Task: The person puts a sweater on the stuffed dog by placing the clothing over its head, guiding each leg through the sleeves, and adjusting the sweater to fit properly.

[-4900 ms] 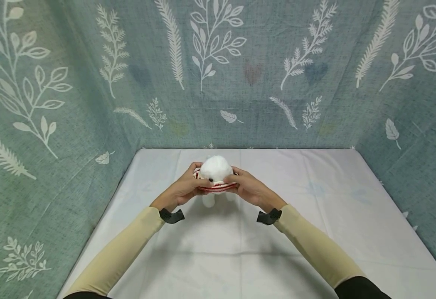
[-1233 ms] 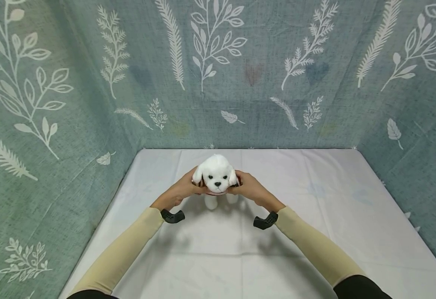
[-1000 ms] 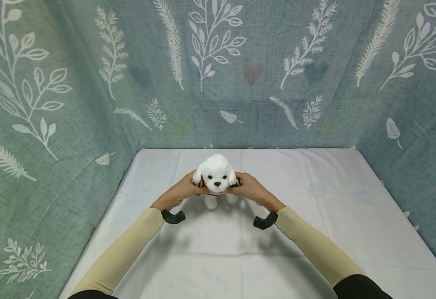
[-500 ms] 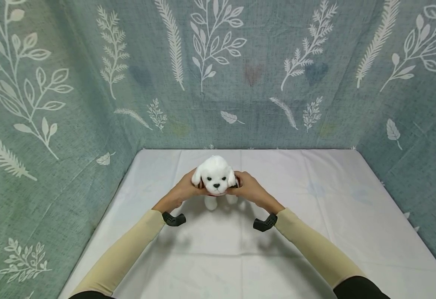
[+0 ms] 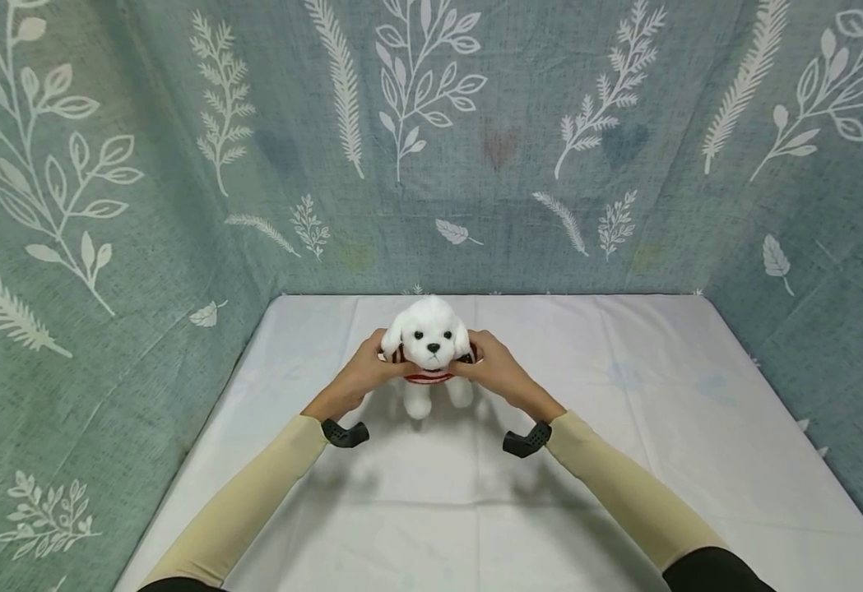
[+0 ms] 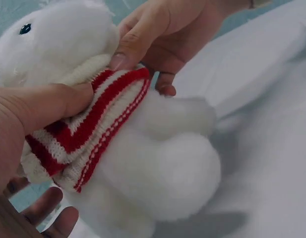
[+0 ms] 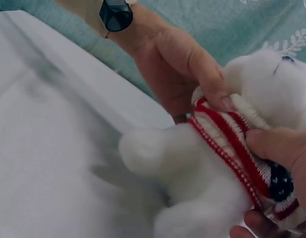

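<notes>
Curtained-off booth (image 5: pixel 157 271), blue-green leaf-print cloth (image 5: pixel 520 222) hanging on three sides, white-draped table (image 5: pixel 416 534) filling the space between

Seen from my head, the farthest and widest view faces forward and down along my sleeves (image 5: pixel 242 497) to the toy dog (image 5: pixel 431 352), table (image 5: pixel 431 526) and leafy cloth (image 5: pixel 520 107). From my left wrist, a tilted close-up looks across the toy dog toward my right hand (image 5: pixel 501 370); from my right wrist, another looks back toward my left hand (image 5: pixel 357 376). Both close-ups share the striped sweater (image 6: pixel 105 119), the white legs (image 6: pixel 177 173) and both my hands.
</notes>
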The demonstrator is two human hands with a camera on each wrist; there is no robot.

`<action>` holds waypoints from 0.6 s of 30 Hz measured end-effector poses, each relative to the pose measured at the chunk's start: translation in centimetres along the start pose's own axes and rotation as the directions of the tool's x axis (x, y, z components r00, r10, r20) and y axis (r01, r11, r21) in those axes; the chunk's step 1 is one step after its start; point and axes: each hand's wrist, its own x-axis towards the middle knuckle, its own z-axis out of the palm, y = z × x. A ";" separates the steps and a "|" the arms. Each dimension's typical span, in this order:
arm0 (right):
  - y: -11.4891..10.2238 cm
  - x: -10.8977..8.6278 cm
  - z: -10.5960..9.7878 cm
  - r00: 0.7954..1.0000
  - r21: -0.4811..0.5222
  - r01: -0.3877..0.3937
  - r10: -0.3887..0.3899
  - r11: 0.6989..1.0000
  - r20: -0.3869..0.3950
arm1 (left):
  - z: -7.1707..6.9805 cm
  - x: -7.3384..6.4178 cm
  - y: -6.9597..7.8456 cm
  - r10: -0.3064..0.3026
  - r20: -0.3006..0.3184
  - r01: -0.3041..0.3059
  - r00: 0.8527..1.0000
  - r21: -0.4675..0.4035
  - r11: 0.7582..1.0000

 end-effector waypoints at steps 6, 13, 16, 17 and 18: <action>-0.5 -0.1 -0.2 0.999 -0.005 -0.023 0.023 1.000 -0.048 | 0.2 0.2 0.4 -0.001 0.020 0.002 1.000 -0.047 0.999; -1.2 -0.5 -0.7 0.998 0.029 -0.054 0.055 0.998 -0.036 | 0.7 0.1 1.4 -0.014 0.023 0.016 1.000 -0.070 0.997; -1.3 -0.8 -1.0 0.997 0.066 -0.070 0.071 0.995 -0.008 | 0.9 -0.1 1.9 -0.022 0.018 0.023 1.000 -0.059 0.998; -1.3 -0.8 -1.0 0.997 0.079 -0.076 0.076 0.994 0.000 | 1.0 -0.1 2.1 -0.024 0.017 0.025 1.000 -0.053 0.998; -1.3 -0.9 -1.1 0.997 0.092 -0.082 0.082 0.992 0.008 | 1.1 -0.1 2.2 -0.025 0.019 0.026 1.000 -0.049 0.998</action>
